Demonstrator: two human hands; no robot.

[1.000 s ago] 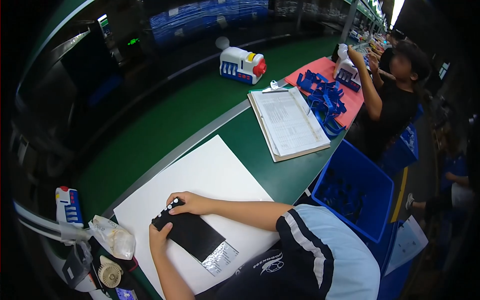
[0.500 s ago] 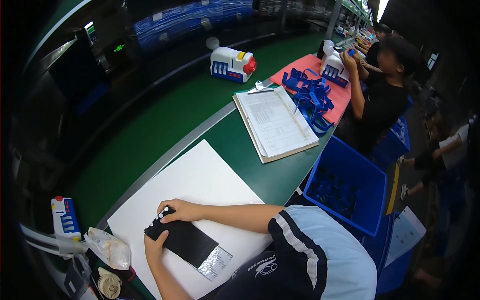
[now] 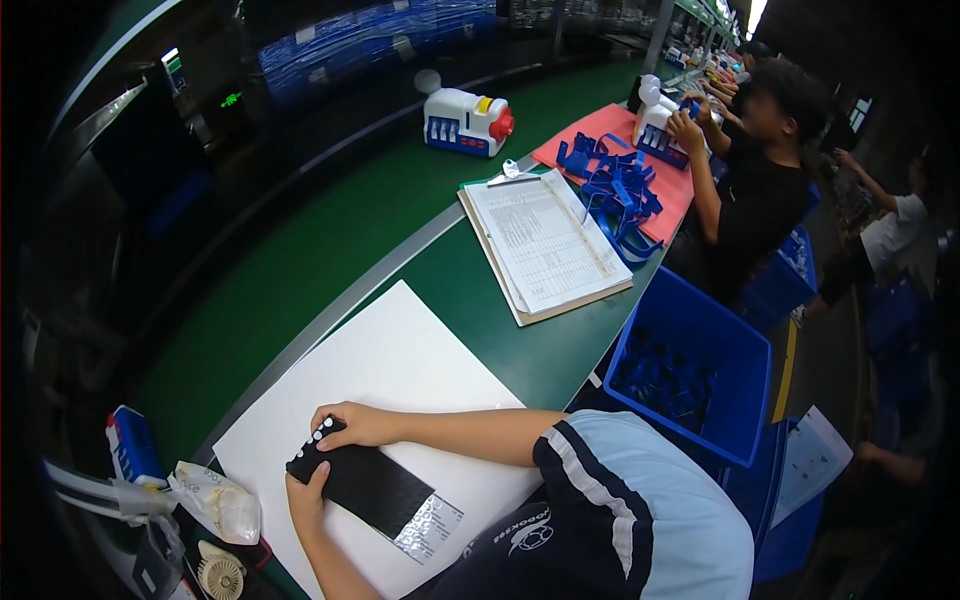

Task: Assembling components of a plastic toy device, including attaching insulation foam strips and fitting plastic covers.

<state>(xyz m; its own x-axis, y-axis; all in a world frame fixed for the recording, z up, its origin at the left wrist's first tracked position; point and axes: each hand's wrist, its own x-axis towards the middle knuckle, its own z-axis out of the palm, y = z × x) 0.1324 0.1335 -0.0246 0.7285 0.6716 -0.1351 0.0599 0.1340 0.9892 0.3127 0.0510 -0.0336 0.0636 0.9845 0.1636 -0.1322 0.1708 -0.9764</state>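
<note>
A flat black piece (image 3: 375,487) with a row of white round dots along its far-left end lies over the white sheet (image 3: 400,345). My right hand (image 3: 358,424) grips its far corner, thumb on top. My left hand (image 3: 305,490) holds the near corner of the same end, thumb pressed on the black face. The fingers beneath are hidden. From under the piece's near end sticks a shiny silver strip with print (image 3: 430,527).
Left: crumpled plastic bag (image 3: 222,500), small beige fan (image 3: 220,573), blue-and-white toy (image 3: 135,447). Ahead: clipboard (image 3: 550,240), blue straps (image 3: 620,190) on a pink mat, another toy (image 3: 467,122) on the green belt. Right: blue bin (image 3: 740,370); beyond, a co-worker (image 3: 765,180) handles a toy.
My hands keep their hold on the black piece, almost unmoved. The toy at the far left has turned, showing more of its blue side. The co-worker's hands and a distant person have shifted.
</note>
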